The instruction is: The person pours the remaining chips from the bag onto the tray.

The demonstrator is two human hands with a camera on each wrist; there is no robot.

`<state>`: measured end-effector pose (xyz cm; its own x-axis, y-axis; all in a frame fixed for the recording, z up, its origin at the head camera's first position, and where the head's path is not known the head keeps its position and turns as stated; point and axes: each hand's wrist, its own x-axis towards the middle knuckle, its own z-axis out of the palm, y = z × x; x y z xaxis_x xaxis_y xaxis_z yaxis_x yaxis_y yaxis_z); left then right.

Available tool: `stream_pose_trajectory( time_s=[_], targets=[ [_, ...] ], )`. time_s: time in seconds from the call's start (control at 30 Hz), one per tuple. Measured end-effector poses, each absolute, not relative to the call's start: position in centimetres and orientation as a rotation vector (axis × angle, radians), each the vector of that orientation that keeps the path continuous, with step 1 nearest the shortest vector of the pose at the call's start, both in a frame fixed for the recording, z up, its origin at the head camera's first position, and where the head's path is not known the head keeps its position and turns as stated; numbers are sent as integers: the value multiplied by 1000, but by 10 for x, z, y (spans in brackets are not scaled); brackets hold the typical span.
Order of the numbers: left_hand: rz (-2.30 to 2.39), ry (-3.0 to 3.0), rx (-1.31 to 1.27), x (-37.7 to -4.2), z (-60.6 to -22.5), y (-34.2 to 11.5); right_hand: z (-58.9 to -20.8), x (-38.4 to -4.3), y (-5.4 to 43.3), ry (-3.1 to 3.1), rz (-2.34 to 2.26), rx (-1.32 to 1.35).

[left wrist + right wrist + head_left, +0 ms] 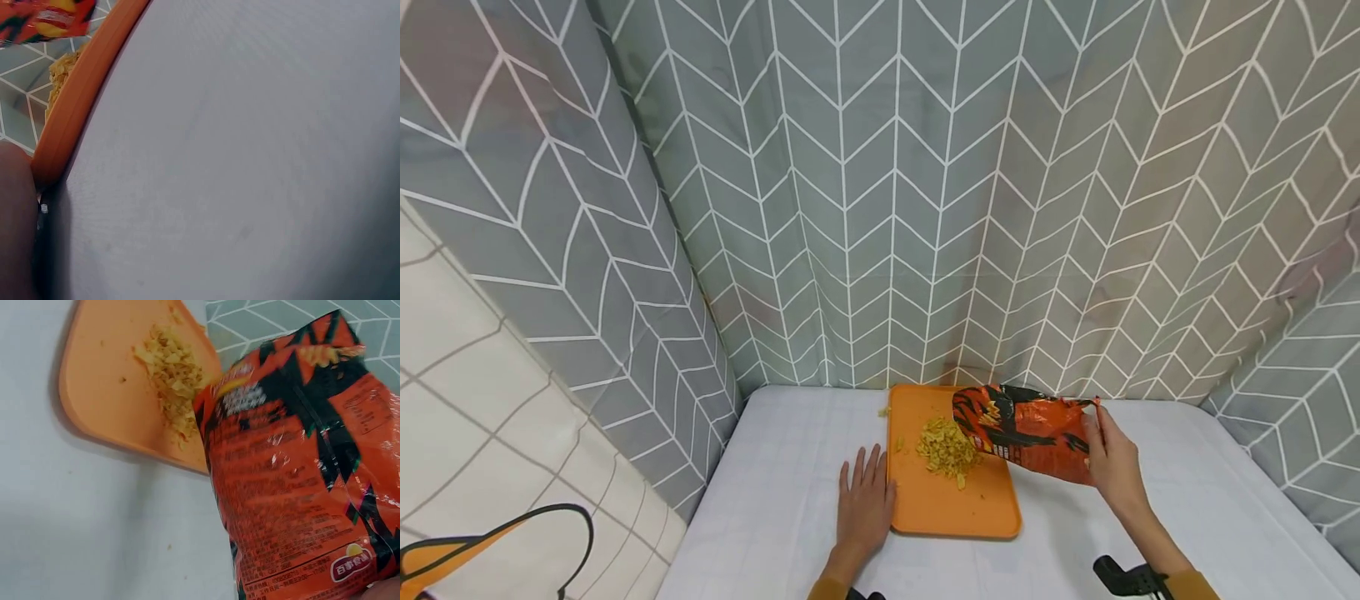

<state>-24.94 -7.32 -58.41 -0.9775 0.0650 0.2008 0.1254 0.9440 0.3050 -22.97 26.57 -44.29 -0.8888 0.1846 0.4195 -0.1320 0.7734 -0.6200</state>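
My right hand pinches one end of a red and black chip bag, its other end tipped over an orange tray. Yellow crushed chips lie heaped in the middle of that tray. The bag fills much of the right wrist view, back print showing, with the chips beyond it. Flat on the white table, fingers straight, my left hand touches the tray's left edge. In the left wrist view the tray rim shows beside part of that hand.
A white cloth covers the table. A few chip crumbs lie off the tray near its far left side. Grey curtains with white lines stand behind the table. An orange item with a black strap is at the lower left.
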Motion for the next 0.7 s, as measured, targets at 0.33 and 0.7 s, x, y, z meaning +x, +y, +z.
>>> stream_pose_trajectory(
  time_s=[0.33,0.7],
  targets=[
    [-481,-2895,-148,-248,-582,-73,-438,-232,268,-2491,1025,-79],
    [-485,-2875,-135,-249,-590,-72,-439,-234,263,-2495,1002,-111]
  ],
)
